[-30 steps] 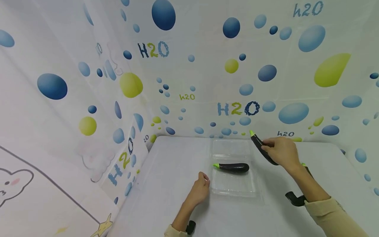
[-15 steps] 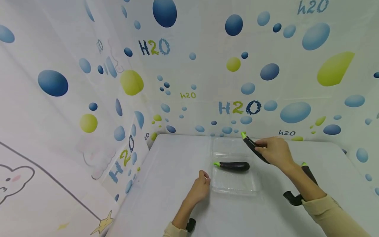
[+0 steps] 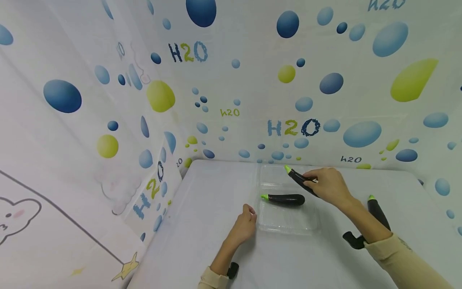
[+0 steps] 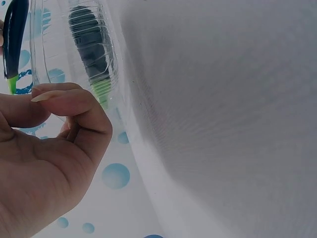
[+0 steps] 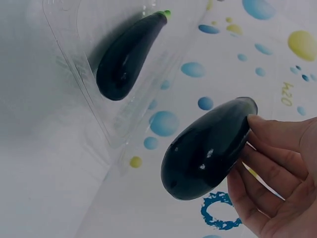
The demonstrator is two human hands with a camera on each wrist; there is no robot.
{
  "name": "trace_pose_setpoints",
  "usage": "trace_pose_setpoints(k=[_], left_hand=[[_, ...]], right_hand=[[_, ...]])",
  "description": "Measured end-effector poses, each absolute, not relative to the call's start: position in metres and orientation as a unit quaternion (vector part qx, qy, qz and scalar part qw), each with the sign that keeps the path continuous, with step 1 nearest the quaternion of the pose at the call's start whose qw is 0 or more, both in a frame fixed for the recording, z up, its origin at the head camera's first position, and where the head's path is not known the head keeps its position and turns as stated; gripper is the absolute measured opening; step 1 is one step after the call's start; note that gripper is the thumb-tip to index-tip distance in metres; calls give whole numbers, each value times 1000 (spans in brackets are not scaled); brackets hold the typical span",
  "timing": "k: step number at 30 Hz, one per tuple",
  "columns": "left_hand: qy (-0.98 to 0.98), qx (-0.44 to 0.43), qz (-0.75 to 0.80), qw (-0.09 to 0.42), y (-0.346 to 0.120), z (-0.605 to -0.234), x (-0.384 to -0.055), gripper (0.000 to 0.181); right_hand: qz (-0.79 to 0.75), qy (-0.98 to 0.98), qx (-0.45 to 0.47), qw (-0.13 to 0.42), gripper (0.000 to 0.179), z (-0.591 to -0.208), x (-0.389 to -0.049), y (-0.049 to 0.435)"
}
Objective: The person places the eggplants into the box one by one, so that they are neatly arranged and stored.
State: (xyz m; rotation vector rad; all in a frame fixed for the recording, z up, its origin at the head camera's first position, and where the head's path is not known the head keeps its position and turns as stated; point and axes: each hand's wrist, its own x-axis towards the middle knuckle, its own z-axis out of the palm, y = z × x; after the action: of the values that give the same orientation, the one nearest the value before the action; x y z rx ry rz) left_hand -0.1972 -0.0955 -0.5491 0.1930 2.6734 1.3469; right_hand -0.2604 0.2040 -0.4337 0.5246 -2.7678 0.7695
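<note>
In the head view my right hand grips a dark eggplant with a bright green tip, tilted above the back right part of a clear plastic container. The right wrist view shows this eggplant held between thumb and fingers. Another eggplant lies sideways inside the container, its green end to the left. At the container's left side, my left hand pinches the rim between thumb and curled fingers. Its fingertips partly cover the rim in the left wrist view.
A further eggplant lies on the white table to the right, partly behind my right forearm. Dark wrist camera mounts stick out at both wrists. Printed wall sheets stand behind the table and at its left.
My right hand has carried its eggplant leftward, over the container's back right part. The left hand stays at the container's left rim. The head view has tilted slightly.
</note>
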Motion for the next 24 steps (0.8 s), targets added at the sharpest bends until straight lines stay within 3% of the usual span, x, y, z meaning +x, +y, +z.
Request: trace_pose_setpoints(k=[24], left_hand=[[883,68,458,69,-97,-551,-198,10]], right_hand=[[220,-940,244,92,19,-442,-259,180]])
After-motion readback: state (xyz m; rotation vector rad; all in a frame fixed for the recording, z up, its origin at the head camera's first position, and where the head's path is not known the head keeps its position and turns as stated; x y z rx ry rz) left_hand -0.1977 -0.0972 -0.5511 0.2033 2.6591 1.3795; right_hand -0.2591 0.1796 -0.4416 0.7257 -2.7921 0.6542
